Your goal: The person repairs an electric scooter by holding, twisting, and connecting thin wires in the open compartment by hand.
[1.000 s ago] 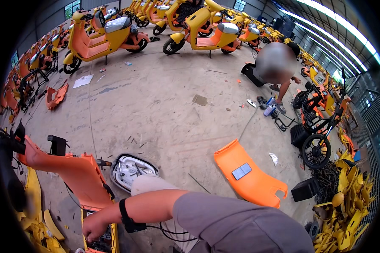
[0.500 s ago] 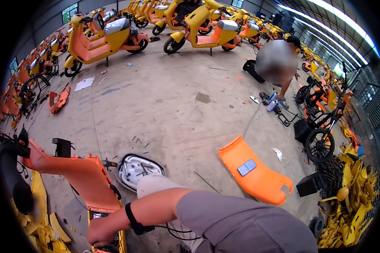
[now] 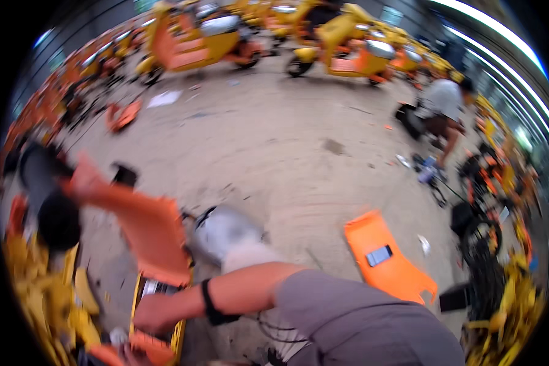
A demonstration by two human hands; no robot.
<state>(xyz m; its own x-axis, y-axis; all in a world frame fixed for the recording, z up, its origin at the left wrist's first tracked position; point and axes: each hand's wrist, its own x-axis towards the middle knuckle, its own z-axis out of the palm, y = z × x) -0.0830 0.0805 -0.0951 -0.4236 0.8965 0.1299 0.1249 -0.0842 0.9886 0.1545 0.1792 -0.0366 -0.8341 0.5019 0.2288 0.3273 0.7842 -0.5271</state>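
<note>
My right hand (image 3: 155,313), with a black band on its wrist, reaches in from the right over the open yellow body (image 3: 178,335) of a scooter. Its fingers are curled, and whatever they hold is hidden. At the bottom edge my left hand (image 3: 132,356) shows only in part, blurred, gripping an orange plastic piece (image 3: 107,354) that lies across the yellow body's near end. A long orange scooter panel (image 3: 155,241) rises from the far end of that body. The black seat or handlebar part (image 3: 52,201) stands to its left, smeared by motion.
A grey tray-like part (image 3: 216,230) lies beyond my arm. An orange panel (image 3: 381,262) with a phone (image 3: 379,255) on it is on the floor to the right. Yellow plastic parts are piled (image 3: 509,311) at right and left. A person (image 3: 440,110) crouches far right; scooters (image 3: 195,43) line the back.
The view has swung left, shifting the scene rightward and blurring it. My left hand and the orange piece have come into view at the bottom. My right hand stays at the yellow body.
</note>
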